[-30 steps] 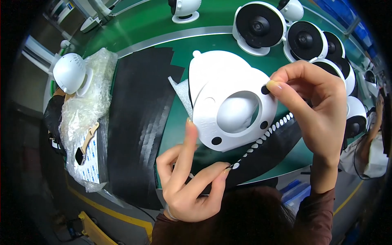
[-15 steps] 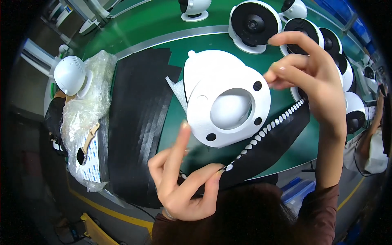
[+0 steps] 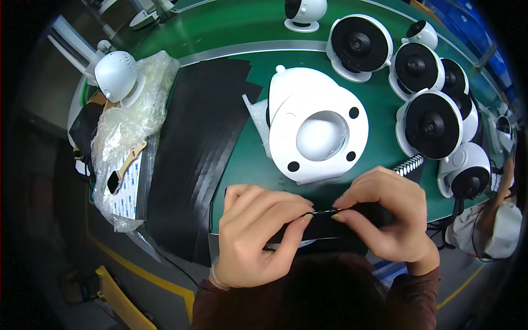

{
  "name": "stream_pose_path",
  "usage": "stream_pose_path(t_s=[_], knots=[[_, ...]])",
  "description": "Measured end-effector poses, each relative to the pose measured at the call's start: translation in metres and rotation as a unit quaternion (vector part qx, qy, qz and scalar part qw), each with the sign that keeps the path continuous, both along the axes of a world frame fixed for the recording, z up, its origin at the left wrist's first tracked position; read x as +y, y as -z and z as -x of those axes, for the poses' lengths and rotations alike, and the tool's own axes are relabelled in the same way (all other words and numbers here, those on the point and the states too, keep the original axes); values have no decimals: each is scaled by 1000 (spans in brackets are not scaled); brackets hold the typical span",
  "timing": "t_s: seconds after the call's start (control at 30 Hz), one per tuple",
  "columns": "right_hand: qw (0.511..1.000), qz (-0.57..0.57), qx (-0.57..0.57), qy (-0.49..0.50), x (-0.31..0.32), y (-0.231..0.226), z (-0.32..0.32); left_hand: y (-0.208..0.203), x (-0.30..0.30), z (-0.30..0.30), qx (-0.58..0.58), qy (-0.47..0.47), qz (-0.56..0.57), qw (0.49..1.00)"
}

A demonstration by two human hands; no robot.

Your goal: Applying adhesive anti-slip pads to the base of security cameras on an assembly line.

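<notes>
My left hand (image 3: pixel 258 236) pinches the near end of a black strip lined with white round pads (image 3: pixel 408 165), at the table's front edge. Facing it, my right hand (image 3: pixel 388 217) grips the same strip with thumb and forefinger, a short stretch showing between the two pinches. Beyond my hands a white camera-like device (image 3: pixel 308 82) lies with its ring-shaped base (image 3: pixel 280 144) turned up. Black round pads (image 3: pixel 293 166) sit at three places on that base. A faint bare circle shows at a fourth place. White foam (image 3: pixel 258 124) sticks out beside the device.
Several white devices with black round fronts (image 3: pixel 357 44) stand at the right and back. Left lie black sheets (image 3: pixel 203 126), bubble wrap (image 3: pixel 129 118) and a watch with a tan strap (image 3: pixel 132 157). Another white device (image 3: pixel 115 77) rests at the far left. A person's arm (image 3: pixel 498 201) shows far right.
My right hand has come down from beside the device's base to the strip, close to my left hand. The left forefinger, raised before, is now folded toward the strip. The view has shifted.
</notes>
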State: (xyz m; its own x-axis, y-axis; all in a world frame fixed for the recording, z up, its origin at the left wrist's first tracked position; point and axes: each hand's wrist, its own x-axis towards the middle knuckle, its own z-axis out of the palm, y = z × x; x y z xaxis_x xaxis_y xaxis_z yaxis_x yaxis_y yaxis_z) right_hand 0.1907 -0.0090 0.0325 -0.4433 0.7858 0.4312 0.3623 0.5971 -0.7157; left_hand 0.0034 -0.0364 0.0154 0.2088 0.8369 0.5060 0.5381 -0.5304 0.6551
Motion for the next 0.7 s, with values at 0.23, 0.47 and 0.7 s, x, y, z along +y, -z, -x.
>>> stream_pose_path(t_s=[0.23,0.47,0.7], knots=[[991,-123,-57,4,-3,-7,1,-5,-1,-3,-50,15,17,998],[984,-163,-65,13,-3,-5,5,-1,0,-6,-48,-1,0,999],[982,-156,-110,-2,-1,-7,10,2,0,-5,-68,-16,13,998]])
